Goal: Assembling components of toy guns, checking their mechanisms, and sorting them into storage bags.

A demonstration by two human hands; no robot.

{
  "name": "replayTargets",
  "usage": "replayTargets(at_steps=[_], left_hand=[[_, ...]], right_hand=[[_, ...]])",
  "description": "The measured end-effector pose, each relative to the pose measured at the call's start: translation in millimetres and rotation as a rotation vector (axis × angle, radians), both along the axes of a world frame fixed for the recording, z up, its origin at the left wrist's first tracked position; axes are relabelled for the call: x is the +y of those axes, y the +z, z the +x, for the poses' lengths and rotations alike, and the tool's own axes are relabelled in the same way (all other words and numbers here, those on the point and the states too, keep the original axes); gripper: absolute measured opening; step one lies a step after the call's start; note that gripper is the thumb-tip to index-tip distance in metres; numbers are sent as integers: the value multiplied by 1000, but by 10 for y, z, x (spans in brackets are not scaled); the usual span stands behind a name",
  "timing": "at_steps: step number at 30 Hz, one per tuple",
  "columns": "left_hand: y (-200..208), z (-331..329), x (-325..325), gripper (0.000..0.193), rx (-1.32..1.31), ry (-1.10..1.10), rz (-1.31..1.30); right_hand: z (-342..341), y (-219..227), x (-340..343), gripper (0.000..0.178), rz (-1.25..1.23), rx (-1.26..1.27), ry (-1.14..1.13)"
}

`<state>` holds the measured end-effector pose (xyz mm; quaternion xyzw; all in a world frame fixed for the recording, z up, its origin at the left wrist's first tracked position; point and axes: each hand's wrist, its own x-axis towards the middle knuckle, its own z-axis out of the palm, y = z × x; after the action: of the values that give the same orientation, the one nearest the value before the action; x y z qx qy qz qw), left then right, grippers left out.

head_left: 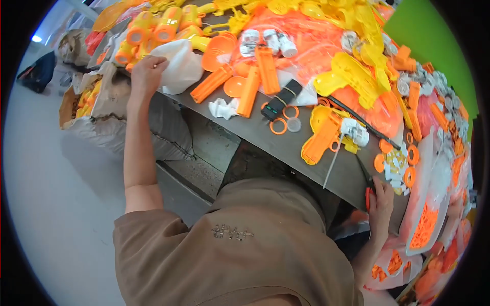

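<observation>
My left hand [148, 74] is reached out to the far left, its fingers closed at the edge of a white soft bag [182, 66]. Just beyond it lie yellow and orange cylinders [167, 28]. Low on the right, at the table edge, my right hand [380, 201] is closed round the red handle of a pair of scissors [366, 176], whose dark blades point away from me. Left of them lie a thin metal rod [334, 160] and a yellow shell with an orange part [321, 140]. White small pieces [395, 168] and orange rings [410, 177] sit beyond the right hand.
The grey table [224, 120] carries orange bars [248, 92], a black device [282, 99], a black rod [365, 122] and yellow shells [352, 79]. A clear tub [421, 204] of orange parts stands right. Left, beside the table, is an open box [69, 104] of yellow parts.
</observation>
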<state>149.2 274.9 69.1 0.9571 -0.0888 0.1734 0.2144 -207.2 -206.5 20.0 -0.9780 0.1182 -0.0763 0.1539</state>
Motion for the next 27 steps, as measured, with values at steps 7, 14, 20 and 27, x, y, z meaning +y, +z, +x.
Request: replayTargets(at_steps=[7,14,20,27], left_hand=[[87,-892,-1211,19,-380,-581,-250],[-325,-1272,-2448,50,-211,-1407,175],[-594,-1526,-2676,64,-95,-1298,256],[-552,-1830,-2805,65,-83,-1132,90]], right_hand=[[273,31,737,32,-35,-236,112],[406,-333,1145,29,-37,-240,21],[248,-266,906,19,170,-240,-114],[222,27,495,6,454,-408,-36]])
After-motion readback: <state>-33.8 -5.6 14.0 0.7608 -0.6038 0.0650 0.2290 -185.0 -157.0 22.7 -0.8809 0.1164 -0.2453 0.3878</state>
